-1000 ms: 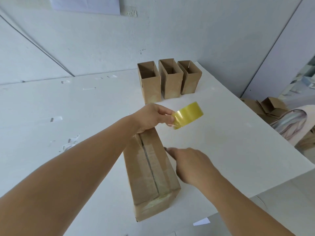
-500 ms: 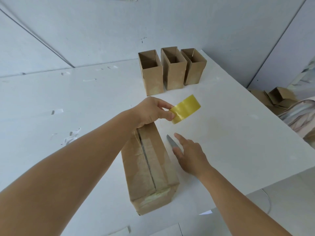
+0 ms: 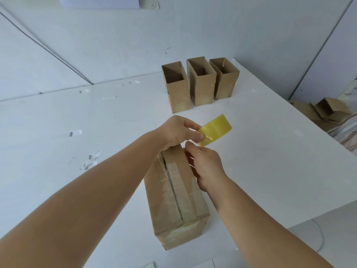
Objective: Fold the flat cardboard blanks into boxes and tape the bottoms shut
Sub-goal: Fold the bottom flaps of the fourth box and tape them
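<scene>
A long cardboard box (image 3: 173, 206) lies on the white table (image 3: 270, 171), its seam facing up with clear tape along it. My left hand (image 3: 177, 132) pinches a yellow tape roll (image 3: 215, 130) just past the box's far end. A strand of tape runs from the roll down to that end. My right hand (image 3: 205, 167) is at the box's right side, just under the roll, with its fingers curled. A thin grey sliver of a small blade (image 3: 191, 165) shows under those fingers; the rest is hidden.
Three upright open boxes (image 3: 199, 84) stand in a row at the back of the table near the wall. The table's right edge drops off to a heap of cardboard pieces (image 3: 326, 111) on the floor. Bits of tape (image 3: 90, 161) stick to the table on the left.
My right hand reached to a grey blade lying on the table beside the box, then rose to the box's far end under the roll. My left hand kept holding the roll.
</scene>
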`<state>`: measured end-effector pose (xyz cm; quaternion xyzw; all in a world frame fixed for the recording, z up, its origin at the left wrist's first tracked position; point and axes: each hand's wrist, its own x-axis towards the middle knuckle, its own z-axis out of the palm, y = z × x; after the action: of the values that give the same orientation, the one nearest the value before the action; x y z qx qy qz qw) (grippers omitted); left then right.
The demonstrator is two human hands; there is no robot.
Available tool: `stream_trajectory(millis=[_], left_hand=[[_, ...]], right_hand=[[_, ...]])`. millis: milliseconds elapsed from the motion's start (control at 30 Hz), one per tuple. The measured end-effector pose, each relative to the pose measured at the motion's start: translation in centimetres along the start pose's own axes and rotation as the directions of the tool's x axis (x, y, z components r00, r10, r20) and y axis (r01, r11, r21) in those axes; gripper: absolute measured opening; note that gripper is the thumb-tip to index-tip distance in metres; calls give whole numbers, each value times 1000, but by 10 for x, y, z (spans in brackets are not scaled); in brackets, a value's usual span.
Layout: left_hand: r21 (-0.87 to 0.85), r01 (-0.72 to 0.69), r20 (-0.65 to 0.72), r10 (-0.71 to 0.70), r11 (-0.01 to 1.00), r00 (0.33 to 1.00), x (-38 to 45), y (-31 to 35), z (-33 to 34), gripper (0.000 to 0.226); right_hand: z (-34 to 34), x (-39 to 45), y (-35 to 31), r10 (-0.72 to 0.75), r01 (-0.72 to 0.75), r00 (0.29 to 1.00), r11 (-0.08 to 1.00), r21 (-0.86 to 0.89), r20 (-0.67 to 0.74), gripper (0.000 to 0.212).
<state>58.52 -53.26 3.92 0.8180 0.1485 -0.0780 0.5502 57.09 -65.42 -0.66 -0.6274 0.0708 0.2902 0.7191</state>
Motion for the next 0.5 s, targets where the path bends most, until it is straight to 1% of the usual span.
stream_trajectory(millis=[100,200,267,367,500], left_hand=[[-23,-26,-49,25,999,999,-1,-3,0,20],[-92,-86,-104,77,992,992,-5,-8,0,17],[-110,-119,-122,105,987,987,-8,-10,0,15],[-139,-125,-133,106,982,985,-9,-9,0,15],[-305,-162,-240,88,939,967,-8,-6,-4,14]], right_hand=[[2,-3,-2,-39,35,998,996,-86,-46,22],[4,-5,-5,-104,88,992,976,-198,-70,24],[6,-6,-6,-116,97,991,970,-221,-73,24],[7,-8,-7,-117,95,990,967,-235,-81,24],[6,-14,-3,-77,58,994,976,-212,-83,26]])
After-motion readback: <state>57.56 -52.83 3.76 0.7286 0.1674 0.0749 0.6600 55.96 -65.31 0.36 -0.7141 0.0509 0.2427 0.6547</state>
